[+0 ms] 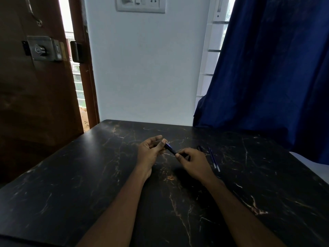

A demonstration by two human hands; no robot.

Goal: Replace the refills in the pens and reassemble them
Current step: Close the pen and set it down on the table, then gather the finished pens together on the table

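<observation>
At the near edge of one dark, marble-patterned table (89, 184), two bare forearms extend forward across the top. Farther along, two hands meet above the middle of the surface. With its palm turned up, the left hand (149, 150) pinches the far end of one dark blue pen (171, 150) between thumb and fingertips. With curled fingers, the right hand (193, 161) grips the pen's near end between thumb and forefinger. The pen, one in number, spans the gap between both hands and slants from upper left to lower right; whether it clears the table cannot be told. Just right of the right hand, two slim blue refills (214, 159) lie side by side on the table, roughly parallel. Between them and the hand lies one short dark piece (200, 148), partly hidden, kind unclear. Beyond the table's far edge: one pale wall (146, 68) bearing one switch plate (140, 4); one brown door (35, 104) ajar at left, carrying one metal lock (43, 49); one blue curtain (267, 68) at right.
</observation>
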